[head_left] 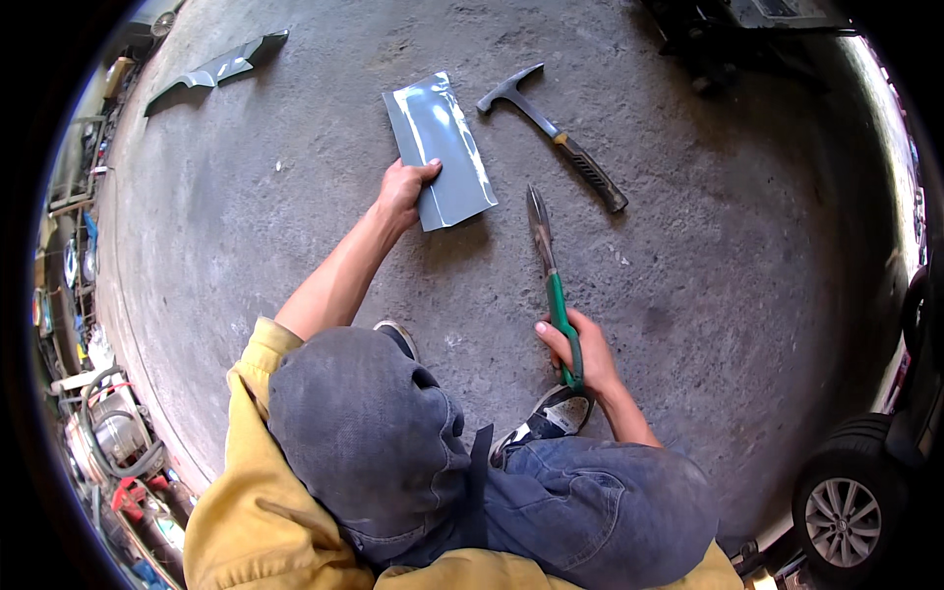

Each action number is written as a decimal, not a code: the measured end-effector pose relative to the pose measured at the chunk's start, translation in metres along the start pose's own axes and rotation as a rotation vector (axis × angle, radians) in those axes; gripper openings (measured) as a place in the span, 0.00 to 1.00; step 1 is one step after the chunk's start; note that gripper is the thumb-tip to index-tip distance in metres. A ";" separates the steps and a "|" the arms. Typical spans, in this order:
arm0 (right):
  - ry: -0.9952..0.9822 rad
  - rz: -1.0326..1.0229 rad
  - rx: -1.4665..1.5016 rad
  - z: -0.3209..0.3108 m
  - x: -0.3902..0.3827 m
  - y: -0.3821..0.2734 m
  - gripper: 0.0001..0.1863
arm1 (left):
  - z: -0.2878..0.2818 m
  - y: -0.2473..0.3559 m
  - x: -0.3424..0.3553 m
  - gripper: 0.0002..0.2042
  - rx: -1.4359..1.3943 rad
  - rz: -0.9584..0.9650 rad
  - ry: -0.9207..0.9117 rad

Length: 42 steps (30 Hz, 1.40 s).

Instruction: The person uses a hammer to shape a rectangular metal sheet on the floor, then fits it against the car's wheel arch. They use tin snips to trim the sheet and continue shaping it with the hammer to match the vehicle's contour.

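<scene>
In my left hand (405, 187) is a glossy grey sheet metal piece (442, 162), gripped at its left edge with the thumb on top. The piece is roughly rectangular and tilts a little above the floor. My right hand (582, 349) is closed around the green handles of a pair of tin snips (547, 261). Their long dark blades are together and point away from me, to the right of the sheet. Beyond them a pick hammer (560, 138) lies on the floor, its black grip angled toward the right.
A curved sheet metal offcut (216, 71) lies at the far left on the rough concrete floor (265, 216). Cluttered shelves and a hose (93, 433) line the left side. A car wheel (844, 521) stands at the near right, and dark equipment (708, 54) at the far right.
</scene>
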State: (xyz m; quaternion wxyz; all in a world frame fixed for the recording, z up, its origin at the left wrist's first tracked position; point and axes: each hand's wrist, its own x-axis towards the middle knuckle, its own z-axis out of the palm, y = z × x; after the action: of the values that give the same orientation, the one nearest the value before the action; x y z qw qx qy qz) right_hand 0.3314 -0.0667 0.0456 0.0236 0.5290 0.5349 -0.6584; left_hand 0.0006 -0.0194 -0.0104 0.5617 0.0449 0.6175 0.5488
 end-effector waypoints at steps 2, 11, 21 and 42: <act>-0.090 0.043 0.137 0.002 0.010 0.003 0.28 | 0.007 0.003 -0.002 0.15 0.011 0.029 0.038; -0.195 -0.029 0.194 0.019 -0.004 0.036 0.40 | 0.020 0.003 0.007 0.14 0.119 0.173 0.086; -0.210 -0.075 0.248 0.024 -0.008 0.028 0.39 | 0.028 -0.004 -0.001 0.15 0.150 0.172 0.105; -0.203 -0.107 0.104 0.024 -0.002 0.031 0.48 | 0.048 -0.012 -0.017 0.15 0.201 0.261 0.141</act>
State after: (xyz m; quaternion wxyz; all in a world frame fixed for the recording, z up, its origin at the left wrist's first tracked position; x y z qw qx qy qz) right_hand 0.3347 -0.0986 0.0232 0.0150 0.4308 0.5223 -0.7358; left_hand 0.0489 -0.0053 0.0032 0.4339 0.1421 0.6960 0.5542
